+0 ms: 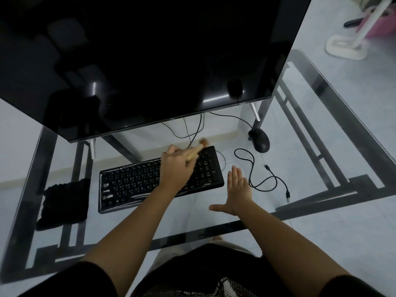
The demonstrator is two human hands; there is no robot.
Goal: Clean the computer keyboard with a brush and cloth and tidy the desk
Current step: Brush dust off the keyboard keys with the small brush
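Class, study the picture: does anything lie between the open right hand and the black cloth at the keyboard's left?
Yes. The keyboard lies between the right hand and the cloth, and the left hand, holding the brush, reaches across the keyboard's right part.

The monitor (150, 61) overhangs the rear of the tabletop (171, 219), leaving a low gap beneath, crossed by wires. The keyboard (132, 185) fills the middle; the left hand (175, 168) with its brush (194, 154) blocks its right part. The cloth (64, 202) lies near its left end, a bare strip between. To its right lie the flat right hand (237, 189), a loose cable (251, 174) and the mouse (260, 139). Only the forearms cross the bare front strip.
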